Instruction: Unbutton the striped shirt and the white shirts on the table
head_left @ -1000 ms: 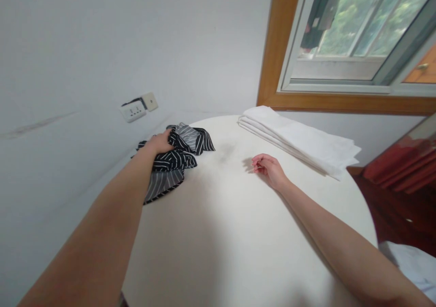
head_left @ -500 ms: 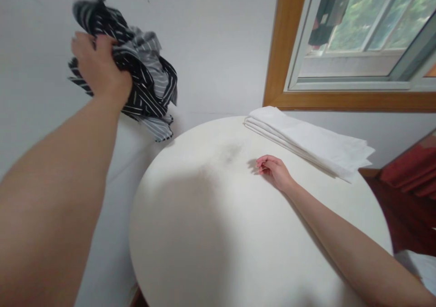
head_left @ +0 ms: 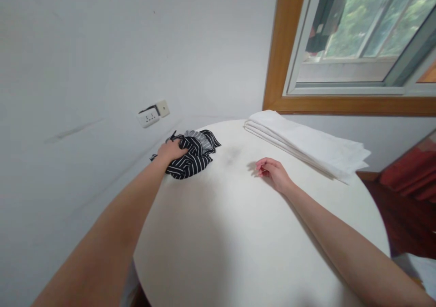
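A crumpled black garment with white stripes and a grey striped part (head_left: 190, 161) lies at the far left of the round white table (head_left: 259, 243). My left hand (head_left: 172, 151) grips it from the left, its fingertips sunk in the folds and partly hidden. Near the table's middle, my right hand (head_left: 274, 173) rests on its side, empty, with loosely curled fingers that stand a little apart. A dark smudge (head_left: 232, 155) marks the tabletop between the garment and my right hand.
Behind my right hand lies a stack of folded white sheets (head_left: 306, 143) along the table's far right. A wall with a socket (head_left: 149, 117) borders the table on the left. A wood-framed window (head_left: 347, 105) is behind, and red fabric (head_left: 410, 175) hangs at the right.
My left hand has come down and to the right, bringing the striped garment from up beside the wall onto the table. My right hand has stayed in place.
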### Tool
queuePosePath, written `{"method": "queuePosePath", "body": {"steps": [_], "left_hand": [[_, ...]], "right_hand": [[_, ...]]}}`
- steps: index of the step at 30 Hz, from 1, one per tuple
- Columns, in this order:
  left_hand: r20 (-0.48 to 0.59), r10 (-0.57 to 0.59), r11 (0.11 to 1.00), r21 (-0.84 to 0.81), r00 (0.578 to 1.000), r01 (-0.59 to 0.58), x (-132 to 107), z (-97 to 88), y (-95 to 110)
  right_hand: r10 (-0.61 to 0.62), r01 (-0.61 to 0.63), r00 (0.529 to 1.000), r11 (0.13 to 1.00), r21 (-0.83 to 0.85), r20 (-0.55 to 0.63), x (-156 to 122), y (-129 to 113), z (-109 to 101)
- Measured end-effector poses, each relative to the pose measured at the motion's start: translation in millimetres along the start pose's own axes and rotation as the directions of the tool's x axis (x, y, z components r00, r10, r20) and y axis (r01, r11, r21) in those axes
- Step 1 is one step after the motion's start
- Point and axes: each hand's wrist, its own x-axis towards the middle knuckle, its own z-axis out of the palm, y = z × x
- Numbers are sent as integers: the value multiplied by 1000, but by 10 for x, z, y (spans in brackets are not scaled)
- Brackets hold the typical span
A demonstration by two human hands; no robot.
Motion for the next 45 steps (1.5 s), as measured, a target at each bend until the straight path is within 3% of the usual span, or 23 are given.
{"method": "queuePosePath", "body": {"steps": [3,8,12,16,19,24,26,28,31,33,35,37,39,42,45], "left_hand": [[-101,-78,995,58,992,84,-12,128,67],[-228,-79,995,41,970,91,-28,218,181],[-134,-39,998,40,990,45,9,195,131],[0,52,998,23,999,-52,70,46,-49],[20,91,995,32,996,-92,89,-76,-191],[14,45,998,47,999,-46,-4,-199,-276],[-40,44,997,65,998,-42,-105,-224,-190],[-171,103,993,74,980,-91,-243,-235,-9],[-354,280,956,19,892,-292,-525,-198,415],[-393,377,897,-71,838,-437,-755,-117,749],[-421,442,815,-180,792,-551,-991,15,1072],[-451,467,726,-297,761,-621,-1192,182,1340],[-499,426,661,-397,754,-636,-1327,351,1521],[-542,373,597,-481,753,-642,-1397,543,1609],[-551,323,559,-545,769,-625,-1369,630,1550]], "right_hand": [[6,-6,1000,1000,2,1,1,-5,4],[12,-12,1000,1000,-1,18,7,-4,-1],[2,-2,999,1000,1,32,19,11,-21],[6,-7,999,1000,2,34,19,8,-20],[12,-12,999,1000,6,38,21,4,-20],[23,-23,999,1000,4,36,28,8,-38],[25,-25,999,1000,-1,39,23,8,-29],[18,-17,999,999,-27,39,18,3,-11],[-117,111,993,970,-215,-16,23,-44,-23],[-335,262,940,822,-505,-58,31,-118,-100],[-540,293,841,505,-812,-32,33,-215,-250],[-635,147,773,176,-973,2,23,-309,-459],[-662,-57,750,-30,-998,-22,0,-375,-700],[-613,-296,778,-163,-941,-139,-38,-424,-1051],[-463,-407,840,-194,-892,-283,-54,-455,-1292]]}}
